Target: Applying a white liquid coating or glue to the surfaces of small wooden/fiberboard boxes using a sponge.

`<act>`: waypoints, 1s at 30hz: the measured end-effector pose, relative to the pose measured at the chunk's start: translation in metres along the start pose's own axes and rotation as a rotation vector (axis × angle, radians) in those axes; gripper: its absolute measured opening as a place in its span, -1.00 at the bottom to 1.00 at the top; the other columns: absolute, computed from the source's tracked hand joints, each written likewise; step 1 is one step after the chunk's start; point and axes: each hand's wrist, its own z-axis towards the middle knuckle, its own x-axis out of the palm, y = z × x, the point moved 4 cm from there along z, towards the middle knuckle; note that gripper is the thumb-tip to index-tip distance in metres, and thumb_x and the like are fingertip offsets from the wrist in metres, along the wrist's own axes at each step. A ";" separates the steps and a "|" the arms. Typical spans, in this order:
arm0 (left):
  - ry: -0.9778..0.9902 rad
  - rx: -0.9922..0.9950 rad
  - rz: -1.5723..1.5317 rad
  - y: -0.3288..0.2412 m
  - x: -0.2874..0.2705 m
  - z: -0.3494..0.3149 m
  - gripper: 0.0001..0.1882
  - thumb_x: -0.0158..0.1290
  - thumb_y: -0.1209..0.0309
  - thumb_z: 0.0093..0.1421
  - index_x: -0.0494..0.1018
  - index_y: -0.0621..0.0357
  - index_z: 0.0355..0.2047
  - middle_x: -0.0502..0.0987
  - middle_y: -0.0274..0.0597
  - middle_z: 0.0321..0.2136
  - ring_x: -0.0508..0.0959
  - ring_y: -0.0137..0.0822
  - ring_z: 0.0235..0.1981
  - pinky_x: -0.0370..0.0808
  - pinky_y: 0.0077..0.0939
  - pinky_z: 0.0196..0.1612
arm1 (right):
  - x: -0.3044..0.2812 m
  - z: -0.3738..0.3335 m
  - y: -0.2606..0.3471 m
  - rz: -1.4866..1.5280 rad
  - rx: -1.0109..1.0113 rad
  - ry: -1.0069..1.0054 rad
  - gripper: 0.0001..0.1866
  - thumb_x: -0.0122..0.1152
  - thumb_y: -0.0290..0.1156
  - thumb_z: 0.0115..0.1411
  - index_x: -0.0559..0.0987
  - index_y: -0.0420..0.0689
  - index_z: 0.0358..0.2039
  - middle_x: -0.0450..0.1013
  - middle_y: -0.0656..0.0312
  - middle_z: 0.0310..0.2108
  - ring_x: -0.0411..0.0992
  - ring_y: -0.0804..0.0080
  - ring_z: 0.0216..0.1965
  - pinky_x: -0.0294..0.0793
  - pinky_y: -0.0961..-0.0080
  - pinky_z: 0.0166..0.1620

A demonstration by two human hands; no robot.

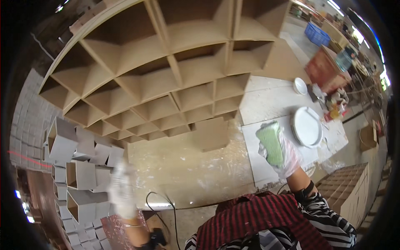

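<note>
My right hand (pixel 290 156), in a thin clear glove, grips a green sponge (pixel 271 141) over a white board (pixel 266 166). Just beyond it stands a round white basin (pixel 307 127) holding something white. Smeared by motion, my white-gloved left hand (pixel 122 189) is beside stacked grey open-ended boxes (pixel 81 175); its fingers cannot be made out. A large brown compartment rack (pixel 175 75) fills the far side of the work table (pixel 187 175). At its near edge is a brown square board or box (pixel 211 134).
A small white bowl (pixel 300 86) sits farther back on the right. Behind it are a reddish crate (pixel 327 68) and a blue basket (pixel 316 34). Another compartment rack (pixel 346 183) stands low at the right. A black cable (pixel 175 216) loops over the table's near edge.
</note>
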 end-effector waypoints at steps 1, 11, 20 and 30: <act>0.153 -0.068 -0.203 -0.004 0.037 -0.015 -0.63 -0.04 0.42 0.31 0.41 0.33 0.07 0.51 -0.01 -0.01 0.49 -0.20 0.05 0.37 -0.33 0.16 | 0.002 0.001 -0.007 0.408 0.192 0.002 -0.57 0.13 -0.48 0.19 0.35 -0.18 0.08 0.45 0.21 -0.14 0.42 0.46 -0.18 0.45 0.49 -0.20; 0.336 -0.824 -1.291 0.001 0.330 -0.074 -0.45 0.06 0.22 0.29 0.23 0.18 0.20 0.47 -0.04 -0.06 0.45 -0.07 0.04 0.36 -0.12 0.13 | -0.011 -0.071 -0.054 0.904 0.370 0.034 -0.49 0.10 -0.51 0.23 0.28 -0.17 0.19 0.39 0.27 -0.08 0.37 0.58 -0.13 0.40 0.58 -0.09; 0.088 -0.630 -1.314 -0.073 0.326 -0.098 -0.80 0.09 0.49 0.20 0.37 0.12 -0.18 0.45 -0.22 -0.25 0.47 -0.24 -0.24 0.46 -0.21 -0.11 | -0.036 -0.146 -0.151 1.359 0.524 -0.081 -0.60 -0.05 -0.17 0.37 0.42 -0.16 0.08 0.46 0.30 -0.22 0.42 0.61 -0.25 0.42 0.64 -0.18; 0.584 -0.965 -1.323 -0.068 0.446 -0.219 -0.83 -0.03 0.55 0.25 0.33 0.09 -0.50 0.33 -0.35 -0.57 0.37 -0.47 -0.61 0.33 -0.60 -0.59 | -0.034 -0.125 -0.189 1.119 0.522 -0.124 -0.61 0.06 -0.22 0.29 0.50 -0.24 -0.02 0.51 0.11 -0.12 0.46 0.41 -0.14 0.42 0.52 -0.07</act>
